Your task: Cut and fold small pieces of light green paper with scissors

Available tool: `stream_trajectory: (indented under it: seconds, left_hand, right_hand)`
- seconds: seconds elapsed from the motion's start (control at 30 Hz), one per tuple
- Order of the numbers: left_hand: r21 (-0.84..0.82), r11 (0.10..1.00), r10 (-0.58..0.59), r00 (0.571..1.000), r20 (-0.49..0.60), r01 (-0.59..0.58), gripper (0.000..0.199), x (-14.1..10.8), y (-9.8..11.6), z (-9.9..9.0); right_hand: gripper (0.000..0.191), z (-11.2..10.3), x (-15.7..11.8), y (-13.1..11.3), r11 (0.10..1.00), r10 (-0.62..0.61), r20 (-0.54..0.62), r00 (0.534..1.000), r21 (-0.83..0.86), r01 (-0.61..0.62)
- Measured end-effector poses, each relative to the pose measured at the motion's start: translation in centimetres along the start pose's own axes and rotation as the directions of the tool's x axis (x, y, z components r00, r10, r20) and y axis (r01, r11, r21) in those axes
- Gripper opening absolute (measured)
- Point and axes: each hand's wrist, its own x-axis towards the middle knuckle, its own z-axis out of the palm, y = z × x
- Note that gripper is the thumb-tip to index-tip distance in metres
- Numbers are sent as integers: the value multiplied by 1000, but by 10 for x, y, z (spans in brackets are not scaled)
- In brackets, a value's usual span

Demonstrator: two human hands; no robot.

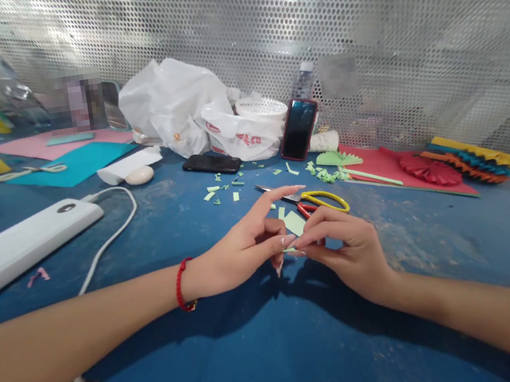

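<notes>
Both hands meet over the blue table. My left hand, with a red cord bracelet at its wrist, is closed in a pinch, its index finger stretched out above. Between its thumb and curled fingers sits one end of a small pale green paper strip. My right hand pinches the strip's other end with thumb and fingertips. Just beyond the fingers lie a pale green paper piece and scissors with yellow and red handles, partly hidden by the hands.
Green paper scraps are scattered ahead. A black phone lies flat; another phone leans upright by white plastic bags. At left is a white power strip with a cable. Folded red paper fans lie right.
</notes>
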Motion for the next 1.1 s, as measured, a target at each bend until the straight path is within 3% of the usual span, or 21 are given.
stream_trajectory:
  seconds: [0.17, 0.3, 0.73, 1.1]
  left_hand:
    - [5, 1000, 4, 999, -33, -4, 56, 0, -2, 1]
    - [-97, 995, -5, 997, -73, -2, 58, 2, -4, 1]
    - [-299, 942, -165, 986, -6, 156, 78, 8, 2, -5]
    - [-275, 950, -144, 989, 34, 148, 82, 7, 1, -6]
  right_hand:
    - [8, 2, 1, 0, 988, 138, -3, 990, 68, -137]
    - [5, 3, 2, 2, 975, 197, -7, 980, 107, -195]
    - [12, 1, 0, 4, 995, 98, -11, 995, 26, -98]
    - [12, 1, 1, 5, 997, 73, -19, 997, 9, -73]
